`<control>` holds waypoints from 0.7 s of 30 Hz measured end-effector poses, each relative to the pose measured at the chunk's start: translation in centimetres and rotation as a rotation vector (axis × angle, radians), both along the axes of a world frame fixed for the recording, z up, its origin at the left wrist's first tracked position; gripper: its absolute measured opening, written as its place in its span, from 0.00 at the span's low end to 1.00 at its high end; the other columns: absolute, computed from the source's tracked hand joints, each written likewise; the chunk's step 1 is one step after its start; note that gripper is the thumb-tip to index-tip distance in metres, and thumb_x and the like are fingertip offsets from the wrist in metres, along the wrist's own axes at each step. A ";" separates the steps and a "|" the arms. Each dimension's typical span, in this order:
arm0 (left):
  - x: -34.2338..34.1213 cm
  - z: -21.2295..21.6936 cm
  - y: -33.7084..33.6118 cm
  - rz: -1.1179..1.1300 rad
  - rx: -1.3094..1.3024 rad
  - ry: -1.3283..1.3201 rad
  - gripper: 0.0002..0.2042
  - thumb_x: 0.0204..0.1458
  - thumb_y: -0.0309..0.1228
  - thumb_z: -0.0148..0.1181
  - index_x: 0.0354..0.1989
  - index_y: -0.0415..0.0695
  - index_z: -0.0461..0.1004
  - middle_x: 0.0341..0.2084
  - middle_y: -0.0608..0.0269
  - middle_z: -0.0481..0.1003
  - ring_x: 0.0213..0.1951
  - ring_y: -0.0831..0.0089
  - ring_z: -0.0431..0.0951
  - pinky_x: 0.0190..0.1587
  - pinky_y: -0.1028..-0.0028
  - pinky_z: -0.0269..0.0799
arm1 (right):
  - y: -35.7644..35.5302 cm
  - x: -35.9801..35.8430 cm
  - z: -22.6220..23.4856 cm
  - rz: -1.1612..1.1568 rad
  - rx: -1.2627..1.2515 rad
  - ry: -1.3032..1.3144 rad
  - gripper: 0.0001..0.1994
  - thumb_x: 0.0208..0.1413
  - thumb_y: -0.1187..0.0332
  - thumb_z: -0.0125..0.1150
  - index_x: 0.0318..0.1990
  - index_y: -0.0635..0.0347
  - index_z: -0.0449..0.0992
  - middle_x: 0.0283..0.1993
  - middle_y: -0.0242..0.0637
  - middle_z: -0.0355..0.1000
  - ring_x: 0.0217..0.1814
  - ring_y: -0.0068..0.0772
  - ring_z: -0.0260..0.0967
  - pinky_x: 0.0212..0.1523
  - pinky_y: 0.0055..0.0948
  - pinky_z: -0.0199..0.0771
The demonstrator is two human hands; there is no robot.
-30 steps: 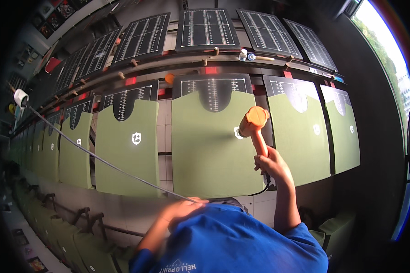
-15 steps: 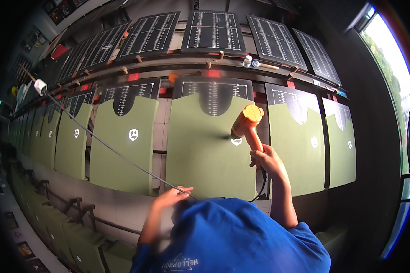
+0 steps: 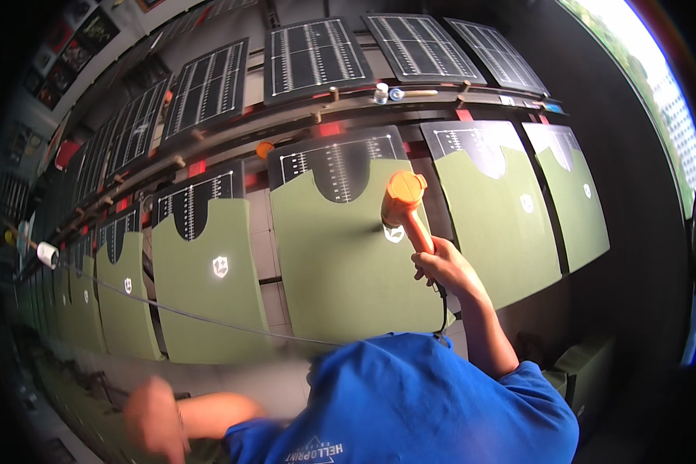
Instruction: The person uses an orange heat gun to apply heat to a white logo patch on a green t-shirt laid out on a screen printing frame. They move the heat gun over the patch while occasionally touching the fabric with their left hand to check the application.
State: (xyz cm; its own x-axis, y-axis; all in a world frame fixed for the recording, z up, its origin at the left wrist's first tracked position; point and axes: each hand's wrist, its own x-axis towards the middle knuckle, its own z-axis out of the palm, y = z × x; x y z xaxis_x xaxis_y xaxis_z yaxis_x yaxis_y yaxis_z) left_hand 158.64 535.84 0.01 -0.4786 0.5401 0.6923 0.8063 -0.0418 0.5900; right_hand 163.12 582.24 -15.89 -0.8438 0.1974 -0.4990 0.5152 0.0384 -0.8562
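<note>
My right hand (image 3: 445,268) is wrapped around the handle of an orange heat gun (image 3: 407,203). Its nozzle points down just over the white shield print (image 3: 394,233) on a green fabric panel (image 3: 348,286), and hides part of that print. A dark cord runs from the handle down toward my blue shirt. Out at the lower left, my left hand (image 3: 155,421) is smeared by motion, beside the row of green panels behind. Its fingers cannot be made out, nor whether it holds anything.
More green panels (image 3: 201,309) with white prints lie on black marked boards (image 3: 317,58) in rows on both sides. A grey cable (image 3: 185,313) with a white plug-like end (image 3: 47,254) stretches across them. A small jar (image 3: 381,93) and a tape roll (image 3: 396,94) stand on the rail.
My left hand has swung from beside the cable, near my chest, out to the lower left. The heat gun stays over the same print. The view has tilted, and the cable hangs lower.
</note>
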 end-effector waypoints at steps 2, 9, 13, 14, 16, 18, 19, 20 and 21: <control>0.0 2.7 1.1 -0.568 0.078 0.190 0.09 0.61 0.37 0.54 0.38 0.45 0.75 0.40 0.57 0.76 0.37 0.69 0.77 0.38 0.65 0.71 | 0.7 0.0 -0.2 -0.019 0.019 -0.069 0.11 0.56 0.66 0.59 0.41 0.63 0.70 0.29 0.32 0.72 0.30 0.24 0.74 0.28 0.26 0.74; -0.2 7.5 14.4 -1.682 0.179 -0.094 0.12 0.60 0.40 0.55 0.34 0.45 0.77 0.33 0.55 0.77 0.34 0.62 0.78 0.36 0.65 0.73 | 0.9 0.8 -0.6 -0.102 0.009 -0.038 0.10 0.56 0.66 0.58 0.41 0.62 0.70 0.28 0.32 0.72 0.30 0.24 0.74 0.28 0.26 0.75; -0.6 6.1 16.8 -1.755 0.225 -0.226 0.13 0.61 0.39 0.56 0.32 0.43 0.77 0.31 0.55 0.77 0.32 0.61 0.79 0.34 0.64 0.73 | 0.3 1.0 0.2 -0.133 0.051 -0.034 0.11 0.56 0.65 0.59 0.40 0.62 0.70 0.28 0.31 0.70 0.30 0.23 0.74 0.28 0.26 0.74; -0.5 6.0 17.2 -1.758 0.227 -0.253 0.13 0.61 0.39 0.56 0.31 0.43 0.77 0.30 0.55 0.78 0.32 0.61 0.79 0.33 0.64 0.73 | 0.1 0.7 0.2 -0.126 0.055 -0.029 0.11 0.56 0.64 0.59 0.40 0.62 0.70 0.28 0.31 0.70 0.30 0.23 0.73 0.28 0.26 0.74; -0.2 6.0 17.8 -1.764 0.238 -0.297 0.14 0.61 0.39 0.56 0.30 0.42 0.77 0.29 0.54 0.78 0.31 0.61 0.79 0.32 0.64 0.73 | 0.5 0.5 -0.2 -0.123 0.012 -0.046 0.12 0.55 0.64 0.59 0.41 0.63 0.70 0.28 0.31 0.70 0.30 0.23 0.73 0.28 0.26 0.74; -0.4 5.3 18.5 -1.779 0.259 -0.337 0.14 0.61 0.39 0.57 0.29 0.41 0.77 0.28 0.54 0.78 0.30 0.61 0.79 0.31 0.63 0.74 | 0.2 0.8 -0.1 -0.131 0.035 -0.026 0.12 0.55 0.64 0.59 0.41 0.63 0.71 0.28 0.30 0.70 0.30 0.23 0.73 0.28 0.26 0.74; -0.4 5.0 18.7 -1.779 0.269 -0.360 0.15 0.61 0.39 0.57 0.28 0.41 0.77 0.28 0.54 0.78 0.29 0.60 0.79 0.31 0.63 0.74 | -0.3 0.9 -0.1 -0.144 0.060 -0.012 0.12 0.55 0.64 0.58 0.40 0.63 0.71 0.28 0.30 0.70 0.29 0.23 0.73 0.28 0.26 0.74; -0.5 4.6 19.1 -1.766 0.274 -0.377 0.15 0.61 0.39 0.57 0.28 0.40 0.77 0.27 0.54 0.78 0.29 0.60 0.79 0.30 0.63 0.74 | -0.2 0.7 0.0 -0.141 0.030 -0.021 0.12 0.55 0.64 0.58 0.40 0.63 0.71 0.28 0.31 0.70 0.29 0.23 0.73 0.28 0.26 0.74; -1.0 4.0 19.5 -1.762 0.290 -0.405 0.15 0.61 0.38 0.57 0.27 0.40 0.77 0.27 0.53 0.78 0.28 0.60 0.79 0.30 0.63 0.74 | 0.3 0.8 0.1 -0.148 0.006 -0.035 0.12 0.55 0.64 0.58 0.41 0.63 0.71 0.28 0.31 0.70 0.29 0.23 0.73 0.28 0.26 0.74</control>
